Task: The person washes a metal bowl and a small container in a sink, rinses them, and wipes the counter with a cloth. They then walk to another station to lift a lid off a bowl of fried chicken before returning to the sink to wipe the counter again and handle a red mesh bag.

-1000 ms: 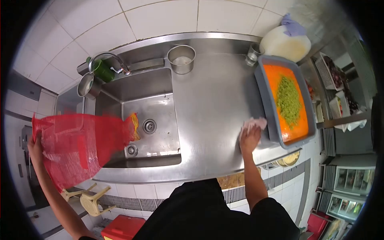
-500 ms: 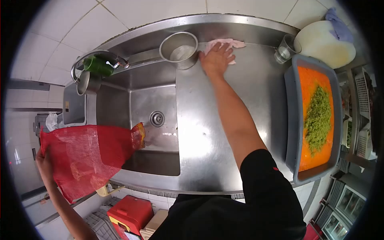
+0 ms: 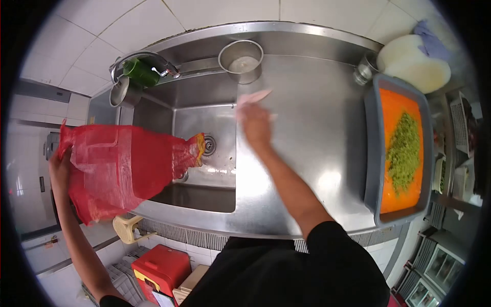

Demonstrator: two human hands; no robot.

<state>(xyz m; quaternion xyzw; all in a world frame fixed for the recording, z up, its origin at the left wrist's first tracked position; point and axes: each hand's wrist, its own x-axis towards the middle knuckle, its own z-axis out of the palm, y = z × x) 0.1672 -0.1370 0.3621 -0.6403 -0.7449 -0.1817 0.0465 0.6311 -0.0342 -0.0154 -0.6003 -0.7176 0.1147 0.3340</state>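
Cloth: the pink cloth (image 3: 254, 96) lies on the steel table (image 3: 312, 153) at the right rim of the sink (image 3: 204, 123), a little in front of the metal cup (image 3: 241, 60).
Right hand: the right hand (image 3: 254, 124) sits on the near edge of the cloth, with the cloth sticking out past the fingertips toward the wall. The forearm runs back across the table to the body.
Right grip: the hand is smeared by motion. It looks pressed flat on the cloth, but I cannot tell whether the fingers curl round it.
Sack: the red mesh sack (image 3: 123, 163) hangs over the sink's left half. Its long axis runs left to right, and the gathered yellow-tipped end is just beside the drain (image 3: 209, 145).
Left hand: the left hand (image 3: 60, 171) is closed on the sack's left end, out past the table edge.
Nearer hand: right for the cloth, left for the sack. The two hands are well apart, with the sink between them.
Elsewhere: the grey tray (image 3: 372, 153) of orange and green food stands at the far right, clear of both hands.
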